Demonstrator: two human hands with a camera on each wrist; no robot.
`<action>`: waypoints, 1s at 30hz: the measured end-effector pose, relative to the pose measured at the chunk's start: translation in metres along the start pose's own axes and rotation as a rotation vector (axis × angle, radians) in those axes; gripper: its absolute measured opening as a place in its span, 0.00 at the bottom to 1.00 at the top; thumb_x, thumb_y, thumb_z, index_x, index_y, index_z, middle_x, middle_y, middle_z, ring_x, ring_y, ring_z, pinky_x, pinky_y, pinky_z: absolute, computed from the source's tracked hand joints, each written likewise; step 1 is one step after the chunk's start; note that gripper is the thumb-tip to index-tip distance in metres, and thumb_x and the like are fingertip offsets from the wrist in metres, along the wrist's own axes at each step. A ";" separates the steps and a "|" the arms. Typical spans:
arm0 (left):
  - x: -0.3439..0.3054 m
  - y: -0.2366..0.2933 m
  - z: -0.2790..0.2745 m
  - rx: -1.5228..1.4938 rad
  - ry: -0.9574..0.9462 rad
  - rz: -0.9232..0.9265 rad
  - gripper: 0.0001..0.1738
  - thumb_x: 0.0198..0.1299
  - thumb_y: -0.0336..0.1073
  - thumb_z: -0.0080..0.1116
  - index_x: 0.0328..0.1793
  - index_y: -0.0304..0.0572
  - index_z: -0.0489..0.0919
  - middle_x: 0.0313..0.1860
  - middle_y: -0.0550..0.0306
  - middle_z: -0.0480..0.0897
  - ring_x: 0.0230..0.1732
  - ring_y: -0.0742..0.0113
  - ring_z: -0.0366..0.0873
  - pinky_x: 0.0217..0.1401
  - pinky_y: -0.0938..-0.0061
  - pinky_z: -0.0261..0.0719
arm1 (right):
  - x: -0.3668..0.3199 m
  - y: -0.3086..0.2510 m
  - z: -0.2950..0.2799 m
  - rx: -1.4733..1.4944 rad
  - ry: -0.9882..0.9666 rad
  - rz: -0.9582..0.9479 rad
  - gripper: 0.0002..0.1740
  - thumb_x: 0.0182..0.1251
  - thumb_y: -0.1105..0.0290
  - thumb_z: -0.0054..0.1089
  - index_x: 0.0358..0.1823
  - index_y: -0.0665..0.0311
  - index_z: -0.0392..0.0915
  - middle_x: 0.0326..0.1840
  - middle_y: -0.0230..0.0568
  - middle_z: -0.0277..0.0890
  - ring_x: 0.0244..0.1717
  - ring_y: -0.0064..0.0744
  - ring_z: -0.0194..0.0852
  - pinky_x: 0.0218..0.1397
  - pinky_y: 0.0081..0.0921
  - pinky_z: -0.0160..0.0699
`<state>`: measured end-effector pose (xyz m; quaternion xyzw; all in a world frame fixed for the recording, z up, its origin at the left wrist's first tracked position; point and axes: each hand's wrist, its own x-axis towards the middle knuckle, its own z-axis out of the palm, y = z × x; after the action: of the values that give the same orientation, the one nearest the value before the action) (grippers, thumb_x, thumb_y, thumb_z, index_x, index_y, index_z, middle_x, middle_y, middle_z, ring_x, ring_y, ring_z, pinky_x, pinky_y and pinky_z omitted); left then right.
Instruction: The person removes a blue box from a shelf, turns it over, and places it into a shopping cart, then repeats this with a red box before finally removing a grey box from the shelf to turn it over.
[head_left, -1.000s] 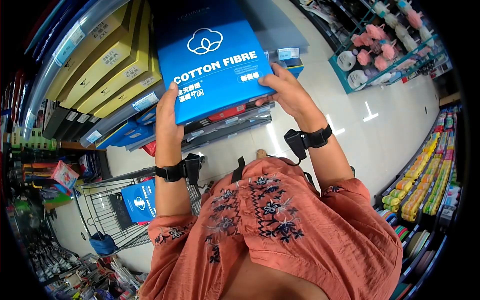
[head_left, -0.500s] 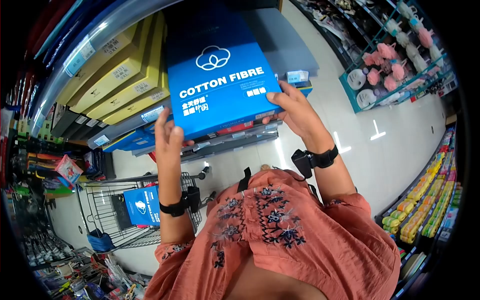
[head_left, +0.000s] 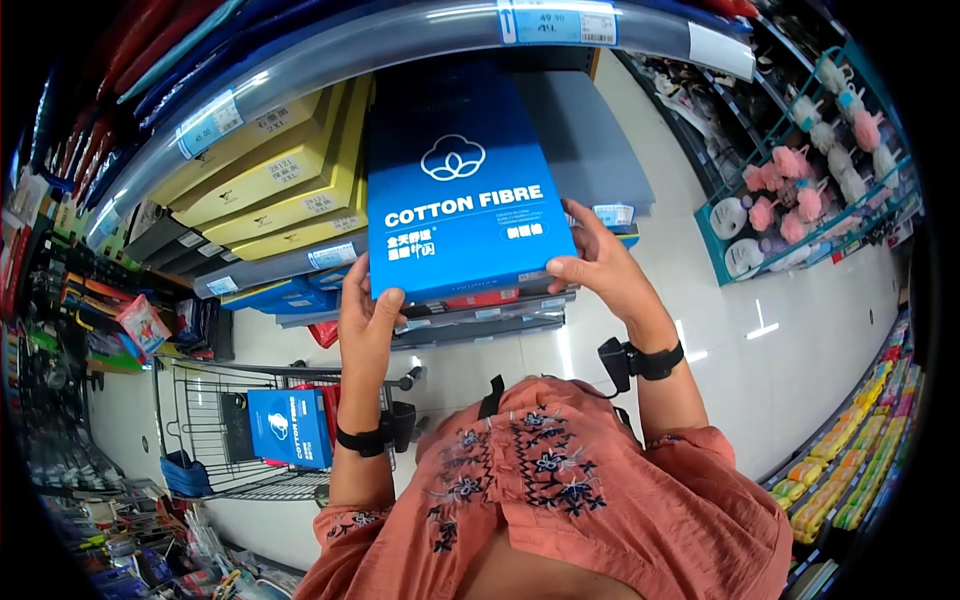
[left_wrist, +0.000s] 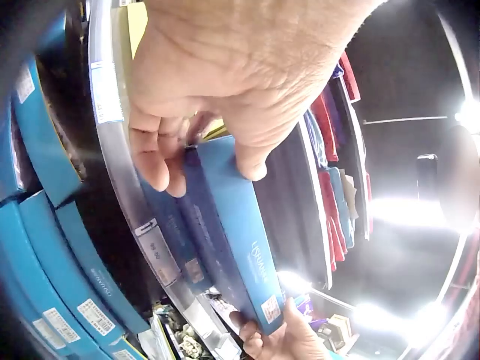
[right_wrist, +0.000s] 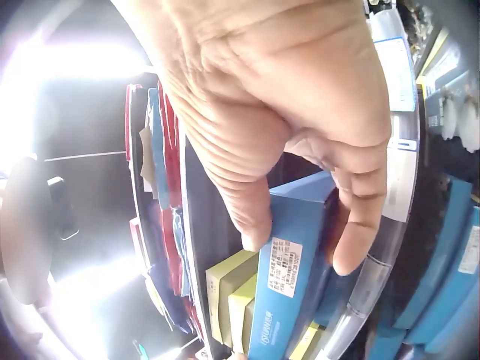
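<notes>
A flat blue "COTTON FIBRE" box [head_left: 465,255] lies between my two hands at the shelf in the head view, printed face up. My left hand [head_left: 368,318] grips its near left corner, thumb on the near edge and fingers along the side. At the near right corner my right hand [head_left: 618,278] holds it, thumb at the edge. In the left wrist view, the left hand's thumb and fingers [left_wrist: 159,166] straddle the blue box's end [left_wrist: 244,247]. The right wrist view shows the right thumb beside a white barcode label [right_wrist: 285,266] on the box's side.
Yellow boxes [head_left: 290,185] are stacked left of the blue box, behind a clear price rail [head_left: 330,257]. A grey panel [head_left: 590,140] lies to its right. The wire shopping cart [head_left: 205,400] at lower left carries another blue box [head_left: 290,428]. A teal rack [head_left: 720,245] stands at right.
My left hand loosened from the box's left side, then took hold again at the near left corner. The right hand kept its corner. The whole scene has shifted down and right in the head view.
</notes>
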<state>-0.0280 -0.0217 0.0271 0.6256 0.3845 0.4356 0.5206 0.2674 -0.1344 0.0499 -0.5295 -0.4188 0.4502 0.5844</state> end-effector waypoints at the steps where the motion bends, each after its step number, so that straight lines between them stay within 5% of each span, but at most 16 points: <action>1: 0.000 0.001 0.001 0.029 -0.001 0.007 0.41 0.71 0.50 0.63 0.81 0.33 0.62 0.56 0.50 0.80 0.41 0.71 0.81 0.37 0.79 0.82 | -0.001 -0.003 0.000 -0.021 -0.003 -0.014 0.55 0.64 0.61 0.74 0.80 0.81 0.48 0.64 0.64 0.73 0.55 0.40 0.82 0.42 0.28 0.88; 7: 0.032 -0.002 0.011 0.239 0.118 0.052 0.32 0.73 0.47 0.61 0.74 0.32 0.71 0.46 0.54 0.83 0.38 0.73 0.80 0.36 0.79 0.79 | 0.022 -0.001 0.002 -0.421 0.138 -0.078 0.43 0.66 0.54 0.73 0.71 0.80 0.66 0.41 0.55 0.84 0.38 0.36 0.87 0.35 0.25 0.84; 12: 0.057 -0.006 0.017 0.480 0.247 0.182 0.29 0.72 0.49 0.62 0.64 0.29 0.77 0.39 0.48 0.84 0.35 0.63 0.81 0.40 0.70 0.80 | 0.039 -0.010 0.012 -0.743 0.279 -0.203 0.39 0.67 0.46 0.69 0.59 0.80 0.78 0.30 0.56 0.84 0.31 0.41 0.88 0.33 0.29 0.84; 22: 0.083 -0.013 0.018 0.635 0.337 0.119 0.23 0.71 0.50 0.62 0.46 0.32 0.78 0.33 0.40 0.86 0.37 0.43 0.86 0.41 0.58 0.80 | 0.074 -0.004 0.011 -0.881 0.309 -0.245 0.39 0.69 0.41 0.63 0.57 0.78 0.79 0.32 0.59 0.85 0.32 0.50 0.89 0.35 0.34 0.86; 30: 0.070 -0.031 0.010 0.601 0.284 0.079 0.21 0.71 0.48 0.62 0.43 0.34 0.79 0.30 0.43 0.86 0.31 0.48 0.86 0.37 0.61 0.81 | 0.085 0.007 0.005 -0.851 0.302 -0.202 0.39 0.70 0.40 0.62 0.60 0.74 0.78 0.34 0.58 0.85 0.33 0.48 0.88 0.36 0.32 0.85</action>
<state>0.0034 0.0461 0.0056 0.6986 0.5399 0.4054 0.2370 0.2830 -0.0504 0.0445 -0.7383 -0.5262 0.0969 0.4107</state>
